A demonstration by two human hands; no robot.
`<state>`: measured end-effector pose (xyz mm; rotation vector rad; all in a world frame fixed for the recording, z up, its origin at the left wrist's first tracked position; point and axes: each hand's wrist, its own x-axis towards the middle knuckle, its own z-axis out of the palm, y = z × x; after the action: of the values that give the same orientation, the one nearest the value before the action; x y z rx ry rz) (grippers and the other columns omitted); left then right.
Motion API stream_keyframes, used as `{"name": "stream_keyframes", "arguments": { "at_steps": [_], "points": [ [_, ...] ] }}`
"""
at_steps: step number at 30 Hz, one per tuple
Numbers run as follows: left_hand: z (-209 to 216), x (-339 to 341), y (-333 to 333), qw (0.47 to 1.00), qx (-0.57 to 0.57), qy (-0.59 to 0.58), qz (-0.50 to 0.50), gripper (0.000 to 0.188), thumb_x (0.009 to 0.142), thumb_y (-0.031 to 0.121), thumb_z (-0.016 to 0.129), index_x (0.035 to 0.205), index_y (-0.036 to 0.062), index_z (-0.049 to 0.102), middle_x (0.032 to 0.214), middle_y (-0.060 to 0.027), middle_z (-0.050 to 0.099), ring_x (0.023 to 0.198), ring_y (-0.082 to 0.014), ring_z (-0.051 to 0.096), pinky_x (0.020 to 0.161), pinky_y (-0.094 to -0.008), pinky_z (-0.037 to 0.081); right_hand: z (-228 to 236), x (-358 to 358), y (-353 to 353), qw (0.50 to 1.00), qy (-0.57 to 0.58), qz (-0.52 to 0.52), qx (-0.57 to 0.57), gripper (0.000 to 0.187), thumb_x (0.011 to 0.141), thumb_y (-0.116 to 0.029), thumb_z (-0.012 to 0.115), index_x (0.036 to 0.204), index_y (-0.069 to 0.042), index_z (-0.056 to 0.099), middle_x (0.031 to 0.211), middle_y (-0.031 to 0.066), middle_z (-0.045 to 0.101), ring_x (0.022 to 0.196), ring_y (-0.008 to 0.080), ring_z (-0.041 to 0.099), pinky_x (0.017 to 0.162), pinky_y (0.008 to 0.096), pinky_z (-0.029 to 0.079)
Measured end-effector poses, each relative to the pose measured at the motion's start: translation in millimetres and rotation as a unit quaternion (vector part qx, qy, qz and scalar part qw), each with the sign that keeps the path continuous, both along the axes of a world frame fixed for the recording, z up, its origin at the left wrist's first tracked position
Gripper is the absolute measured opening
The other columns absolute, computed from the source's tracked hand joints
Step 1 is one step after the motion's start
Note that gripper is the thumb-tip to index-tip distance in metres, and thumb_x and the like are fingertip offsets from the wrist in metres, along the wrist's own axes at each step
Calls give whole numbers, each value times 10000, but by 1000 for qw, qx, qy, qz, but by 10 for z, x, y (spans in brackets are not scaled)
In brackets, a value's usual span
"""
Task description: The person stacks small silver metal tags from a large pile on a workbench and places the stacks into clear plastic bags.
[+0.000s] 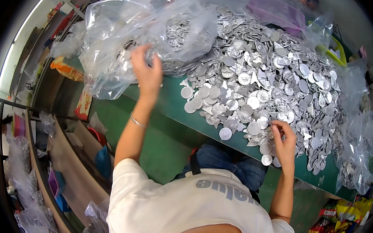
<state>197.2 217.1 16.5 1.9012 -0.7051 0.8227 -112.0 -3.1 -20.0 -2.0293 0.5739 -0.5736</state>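
A large heap of flat silver metal pieces [260, 74], mostly round discs among irregular bits, covers much of the green table [170, 97]. My left hand [148, 74] is raised at the mouth of a clear plastic bag [110, 27], fingers spread and slightly blurred, with no piece plainly in them. Silver pieces [177, 32] show inside that bag. At the near edge of the heap, my right hand [285, 146] has its thumb and forefinger drawn together among the discs. Whatever lies between those fingertips is too small to make out.
Behind the heap sit a purple translucent tub [278, 12] and a yellow-green basket [338, 52]. Another clear bag [361, 148] lies at the table's right end. Shelving [74, 156] stands on the left, and colourful packages [340, 220] are piled at the lower right.
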Motion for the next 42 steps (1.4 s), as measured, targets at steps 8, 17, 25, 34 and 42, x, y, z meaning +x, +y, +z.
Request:
{"name": "stream_keyframes", "arguments": {
  "at_steps": [8, 17, 25, 34, 42],
  "points": [
    [-458, -757, -683, 966, 157, 57, -199, 333, 723, 16, 594, 1052, 29, 541, 1062, -156, 496, 990, -330, 474, 866, -381, 372, 1505, 394, 749, 843, -249, 453, -146, 258, 668, -81, 565, 917, -32, 609, 795, 70, 574, 690, 248, 535, 570, 324, 402],
    [-547, -613, -1356, 928, 281, 27, -244, 359, 738, 108, 624, 1086, 64, 543, 1122, -86, 506, 1052, -277, 447, 831, -429, 346, 1817, 211, 764, 811, -279, 496, -136, 354, 682, -153, 575, 1002, -2, 568, 748, 32, 474, 668, 171, 471, 644, 291, 424],
    [-602, -589, -1199, 938, 227, 50, -256, 335, 690, 62, 654, 996, 64, 519, 989, -89, 510, 963, -266, 486, 781, -399, 330, 900, 723, -23, 928, -32, 248, -276, 153, 697, -47, 583, 845, -11, 595, 759, 99, 573, 748, 284, 538, 650, 367, 428],
    [-658, -669, -913, 940, 140, 133, -281, 104, 728, 7, 613, 800, -28, 545, 747, -148, 538, 690, -313, 532, 614, -352, 410, -57, 1423, -163, 868, -41, 117, -480, 200, 647, -157, 677, 788, -60, 574, 851, 77, 522, 826, 229, 474, 740, 325, 349],
    [-549, -684, -872, 933, 50, 257, -247, 102, 799, -19, 512, 898, -14, 537, 792, -182, 597, 715, -318, 594, 621, -355, 443, 31, 1007, -373, 979, -83, 35, -185, 95, 734, -12, 609, 824, 3, 580, 835, 107, 574, 751, 303, 559, 668, 352, 448]
  ]
}}
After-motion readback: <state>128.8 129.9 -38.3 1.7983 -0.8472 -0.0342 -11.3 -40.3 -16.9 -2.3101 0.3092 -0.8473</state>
